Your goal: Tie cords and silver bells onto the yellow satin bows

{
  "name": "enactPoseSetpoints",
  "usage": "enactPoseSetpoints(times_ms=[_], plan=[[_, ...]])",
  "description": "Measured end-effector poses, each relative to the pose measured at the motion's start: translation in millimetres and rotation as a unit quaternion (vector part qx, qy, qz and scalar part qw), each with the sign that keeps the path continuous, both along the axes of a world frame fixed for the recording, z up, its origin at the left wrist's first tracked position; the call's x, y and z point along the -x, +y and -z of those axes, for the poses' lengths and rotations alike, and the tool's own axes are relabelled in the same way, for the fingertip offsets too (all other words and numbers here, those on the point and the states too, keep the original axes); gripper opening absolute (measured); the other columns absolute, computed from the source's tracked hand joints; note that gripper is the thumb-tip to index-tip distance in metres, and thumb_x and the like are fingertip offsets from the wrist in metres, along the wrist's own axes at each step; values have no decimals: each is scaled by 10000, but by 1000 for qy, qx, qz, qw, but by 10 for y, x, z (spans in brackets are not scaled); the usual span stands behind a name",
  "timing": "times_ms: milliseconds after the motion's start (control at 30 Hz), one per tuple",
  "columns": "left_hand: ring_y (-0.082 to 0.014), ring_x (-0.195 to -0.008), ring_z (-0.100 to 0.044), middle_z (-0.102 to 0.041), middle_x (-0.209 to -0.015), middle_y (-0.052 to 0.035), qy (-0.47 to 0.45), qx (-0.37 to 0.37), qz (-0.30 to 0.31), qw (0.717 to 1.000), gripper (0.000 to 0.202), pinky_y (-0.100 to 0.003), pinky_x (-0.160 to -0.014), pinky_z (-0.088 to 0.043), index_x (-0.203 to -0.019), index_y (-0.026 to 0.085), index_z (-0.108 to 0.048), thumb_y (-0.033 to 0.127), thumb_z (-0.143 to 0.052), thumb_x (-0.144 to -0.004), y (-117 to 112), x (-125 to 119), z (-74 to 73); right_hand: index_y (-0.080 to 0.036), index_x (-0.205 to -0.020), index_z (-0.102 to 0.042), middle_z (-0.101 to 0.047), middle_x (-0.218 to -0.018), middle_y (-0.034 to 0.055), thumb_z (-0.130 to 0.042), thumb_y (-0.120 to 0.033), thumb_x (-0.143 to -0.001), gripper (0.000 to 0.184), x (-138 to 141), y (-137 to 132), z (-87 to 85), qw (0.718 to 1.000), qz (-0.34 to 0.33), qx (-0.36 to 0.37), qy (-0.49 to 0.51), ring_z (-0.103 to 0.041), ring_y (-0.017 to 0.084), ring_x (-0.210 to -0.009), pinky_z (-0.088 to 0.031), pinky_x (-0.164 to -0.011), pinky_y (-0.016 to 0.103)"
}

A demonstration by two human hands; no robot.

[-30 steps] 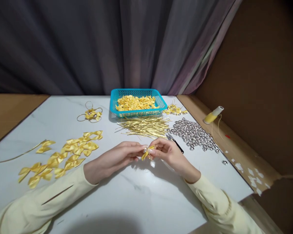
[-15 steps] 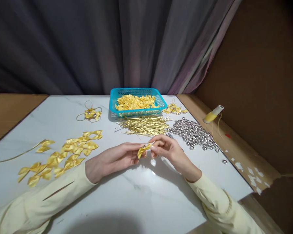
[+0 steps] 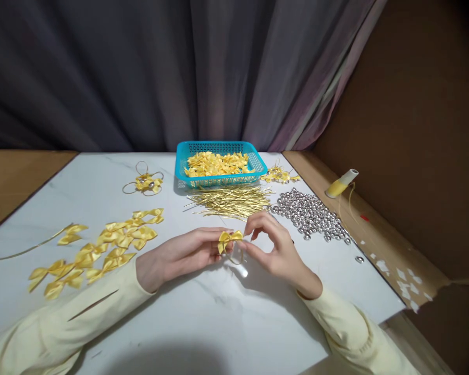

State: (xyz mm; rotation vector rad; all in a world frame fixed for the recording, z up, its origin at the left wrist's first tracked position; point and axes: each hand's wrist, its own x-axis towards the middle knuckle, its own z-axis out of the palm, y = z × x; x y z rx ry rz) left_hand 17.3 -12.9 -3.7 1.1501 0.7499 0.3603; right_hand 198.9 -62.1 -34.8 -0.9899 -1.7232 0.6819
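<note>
Left hand (image 3: 185,254) with pinched yellow bow (image 3: 229,239), right hand (image 3: 276,251) of unclear grip, above white table (image 3: 207,312), dark curtains (image 3: 140,78) behind

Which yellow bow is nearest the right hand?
The bow held up in the left hand; the other bows lie farther off, unheld, many directly on the table.

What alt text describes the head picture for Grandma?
The left hand holds a yellow bow with a thin loop, the right hand beside it. Loose bows, gold wires, silver beads and a blue basket lie on the white table.
</note>
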Motion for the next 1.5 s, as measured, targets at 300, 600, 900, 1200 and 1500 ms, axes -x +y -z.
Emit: enactPoseSetpoints(times_ms=[300, 600, 900, 1200, 1500], plan=[[-200, -717, -464, -528, -685, -29, 15, -80, 36, 996, 278, -288, -637, -393, -637, 195, -622, 462, -695, -643, -39, -6, -67, -205, -966, -519, -547, -987, 73, -523, -133, -822, 160, 55, -61, -18, 997, -35, -56, -45, -529, 176, -897, -486, -692, 307], [-154, -730, -465, -542, -758, -1, 97, -189, 41, 976, 360, -261, -660, -356, -724, 177, -578, 446, -407, -890, 73, 70, 110, -175, -842, -539, -604, -844, 59, -507, -119, -828, 66, 61, -37, 25, 996, -38, -57, -53, -569, 155, -784, -493, -664, 295], [-125, -604, -524, -610, -662, 21, 187, -279, 67, 940, 343, -241, -586, -379, -724, 175, -544, 444, -417, -896, 95, 105, 1, -173, -886, -541, -590, -883, 61, -497, -95, -828, 106, 47, -13, 72, 995, -14, -71, -69, -560, 150, -794, -500, -668, 295], [-139, -658, -571, -577, -672, 15, 125, -316, 59, 939, 391, -271, -689, -434, -702, 168, -544, 379, -321, -945, -23, 44, 65, -175, -882, -562, -569, -939, 70, -570, -154, -805, 81, 63, 4, 61, 1000, -16, -21, -11, -571, 148, -864, -556, -692, 275], [-128, -645, -561, -566, -648, 25, 133, -334, 30, 933, 396, -256, -683, -414, -697, 174, -552, 342, -305, -956, -114, 11, 130, -186, -759, -508, -571, -902, 57, -603, -160, -778, 100, 90, 36, 151, 998, 1, 39, 39, -582, 140, -795, -535, -654, 266]])
